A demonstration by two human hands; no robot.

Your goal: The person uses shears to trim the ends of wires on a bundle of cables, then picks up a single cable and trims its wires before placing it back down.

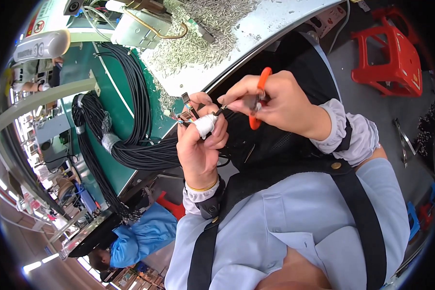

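My left hand [200, 154] is closed on the ends of black cables [190, 107], where small connectors and thin coloured wires stick out past the fingers. A white wrap [206, 124] covers one of its fingers. My right hand [287, 99] holds orange-handled pliers [265, 77] in the palm. Its thumb and forefinger reach to a dark cable tip [221, 110] at the left fingers, and the two hands almost meet. Fingers hide the exact contact at that tip and most of the pliers' metal head.
A large bundle of black cable [145, 153] lies on the green bench [118, 92] at left. Many small metal pieces [198, 48] are heaped on the white surface, beside a machine [142, 29]. A red stool [396, 58] stands at right. Another person in blue [142, 237] is at lower left.
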